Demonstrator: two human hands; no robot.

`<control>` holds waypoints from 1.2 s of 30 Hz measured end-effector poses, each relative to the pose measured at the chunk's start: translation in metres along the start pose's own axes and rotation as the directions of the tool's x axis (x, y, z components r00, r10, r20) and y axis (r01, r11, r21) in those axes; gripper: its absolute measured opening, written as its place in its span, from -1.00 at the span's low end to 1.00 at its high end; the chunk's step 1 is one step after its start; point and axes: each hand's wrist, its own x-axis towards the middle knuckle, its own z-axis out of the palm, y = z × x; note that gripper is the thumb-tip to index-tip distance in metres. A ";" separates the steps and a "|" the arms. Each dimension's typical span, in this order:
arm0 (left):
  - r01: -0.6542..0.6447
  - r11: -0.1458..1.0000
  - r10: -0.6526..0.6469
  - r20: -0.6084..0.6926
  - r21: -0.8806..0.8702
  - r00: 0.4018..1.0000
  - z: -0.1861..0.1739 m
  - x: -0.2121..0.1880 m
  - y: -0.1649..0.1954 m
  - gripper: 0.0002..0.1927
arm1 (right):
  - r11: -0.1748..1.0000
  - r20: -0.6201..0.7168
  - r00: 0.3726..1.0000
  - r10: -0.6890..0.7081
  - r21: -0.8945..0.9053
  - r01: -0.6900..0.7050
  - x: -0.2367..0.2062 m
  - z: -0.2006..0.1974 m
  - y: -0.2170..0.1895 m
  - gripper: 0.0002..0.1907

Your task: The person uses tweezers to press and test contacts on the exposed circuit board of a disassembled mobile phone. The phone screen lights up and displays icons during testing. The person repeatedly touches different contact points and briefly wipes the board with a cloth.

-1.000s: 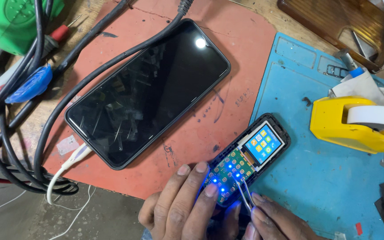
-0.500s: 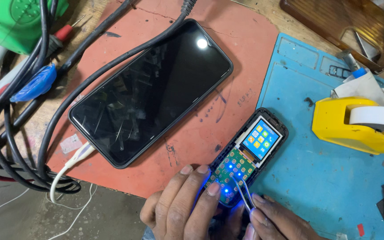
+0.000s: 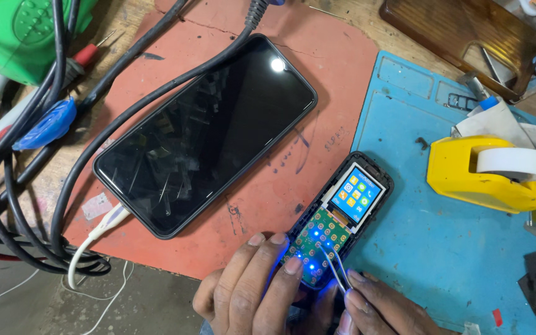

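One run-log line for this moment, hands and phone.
left hand: steadies small opened phone | right hand: tweezers on circuit board | small screen lit | smartphone beside

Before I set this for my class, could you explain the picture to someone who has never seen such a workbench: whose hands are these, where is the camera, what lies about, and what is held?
The camera sits on the person's head and looks down at their own two bare hands. The left hand steadies a small opened keypad phone with a bare green circuit board, blue lights and a lit colour screen. The right hand holds thin metal tweezers whose tips reach the board. The small phone straddles a red rubber mat and a blue work mat. On the red mat lies a large black smartphone, screen dark, with a white cable plugged in. A yellow tape dispenser stands on the blue mat; black cables loop at left.
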 end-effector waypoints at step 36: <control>0.072 0.997 -0.072 -0.011 -0.009 0.997 0.003 0.002 0.007 -0.59 | 0.971 -0.072 0.989 -0.125 -0.213 0.107 0.039 -0.017 -0.048 -0.67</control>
